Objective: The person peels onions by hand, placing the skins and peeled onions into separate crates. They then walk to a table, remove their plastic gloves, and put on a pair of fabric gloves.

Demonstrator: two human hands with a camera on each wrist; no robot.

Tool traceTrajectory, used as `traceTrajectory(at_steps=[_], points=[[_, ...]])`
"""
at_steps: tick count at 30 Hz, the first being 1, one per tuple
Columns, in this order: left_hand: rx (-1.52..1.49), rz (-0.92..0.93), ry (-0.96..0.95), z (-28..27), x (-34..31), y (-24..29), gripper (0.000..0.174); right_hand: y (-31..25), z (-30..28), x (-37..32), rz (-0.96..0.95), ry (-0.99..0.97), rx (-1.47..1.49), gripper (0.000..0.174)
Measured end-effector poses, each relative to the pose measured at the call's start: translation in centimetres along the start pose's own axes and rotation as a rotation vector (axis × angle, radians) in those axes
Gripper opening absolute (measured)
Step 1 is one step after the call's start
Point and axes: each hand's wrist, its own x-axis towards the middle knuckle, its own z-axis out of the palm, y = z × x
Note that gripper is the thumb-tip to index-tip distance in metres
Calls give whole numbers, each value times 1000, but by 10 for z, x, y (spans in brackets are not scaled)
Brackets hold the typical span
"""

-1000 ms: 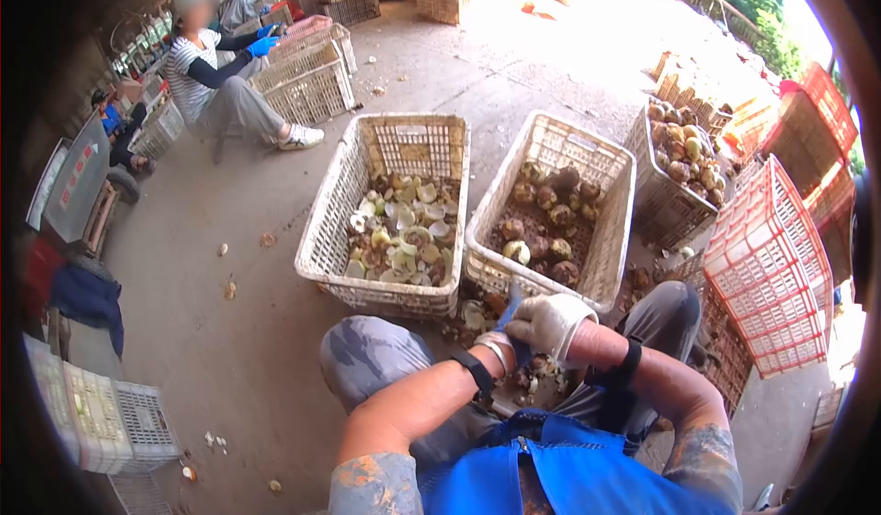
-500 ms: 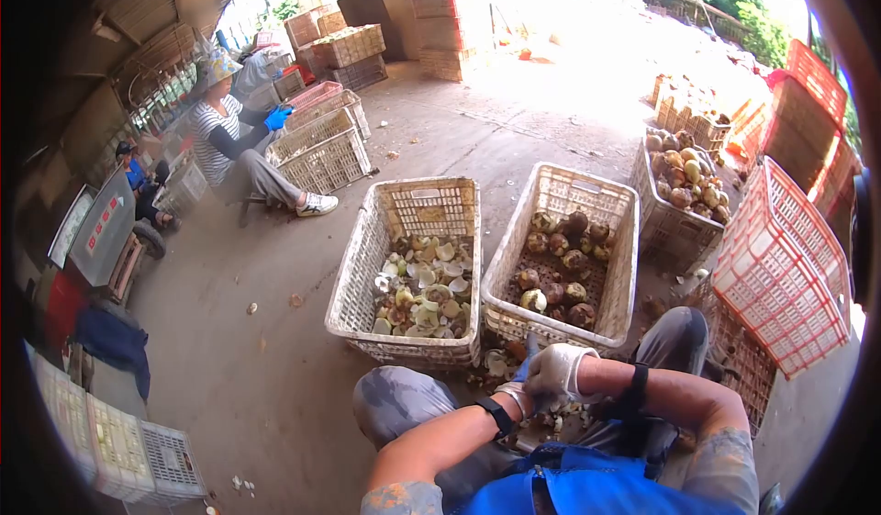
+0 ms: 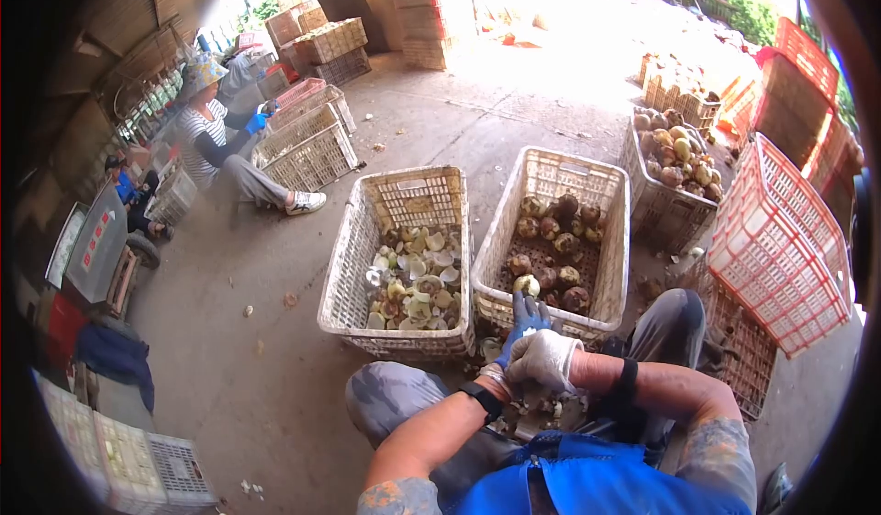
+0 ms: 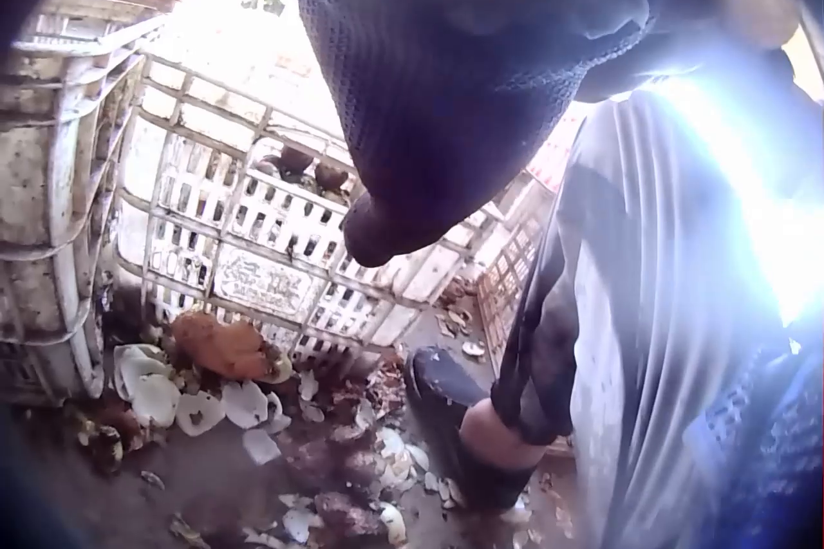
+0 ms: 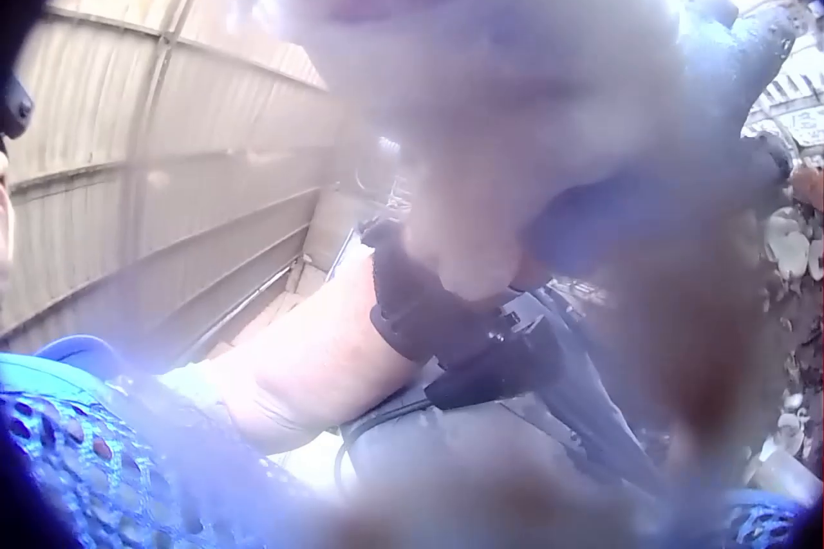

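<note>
My left hand (image 3: 524,324), in a blue knit glove, points its straightened fingers toward the near rim of the right-hand crate (image 3: 587,325). Over the back of it lies my right hand (image 3: 545,361), in a soiled whitish glove, its fingers curled round the blue glove near the cuff. In the left wrist view the blue glove (image 4: 431,99) fills the top, tapering downward. A whitish blur of glove (image 5: 502,73) covers much of the right wrist view. Brown, onion-like bulbs (image 3: 566,243) lie in the crate ahead of my hands.
A second crate (image 3: 330,306) at left holds pale, curved peelings (image 3: 427,285). Peel scraps (image 4: 245,405) litter the floor between my legs. Full crates of bulbs (image 3: 674,152) and a red-and-white crate (image 3: 780,240) stand at right. Another person (image 3: 216,134) sits by crates at far left.
The blue-gloved fingers have fanned out from a narrow, bunched shape and reach further forward. My right hand stays over the left. The head view has shifted.
</note>
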Motion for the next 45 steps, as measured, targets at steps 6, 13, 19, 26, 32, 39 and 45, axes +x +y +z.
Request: traceTrajectory(at_steps=[6, 13, 19, 26, 32, 39, 45], points=[[-663, -308, 53, -2, 6, -54, 40, -12, -35, -6, 781, 171, 530, 23], [-1063, -685, 444, 14, 12, -66, 40, -23, -38, -7, 610, 228, 269, 32], [-1182, -735, 289, -14, 6, -64, 47, -17, -16, -13, 710, 314, 400, 30], [-1180, -859, 317, -19, 2, -72, 49, -32, -34, -2, 561, 256, 249, 33], [-1187, -861, 268, -17, 5, -76, 49, -21, -25, 3, 519, 273, 113, 33], [-1182, -617, 422, 39, 35, -63, 50, -17, -20, -3, 388, 350, 261, 15], [-1392, -665, 358, 16, 20, -72, 85, -26, -24, 11, 284, 243, 191, 6]])
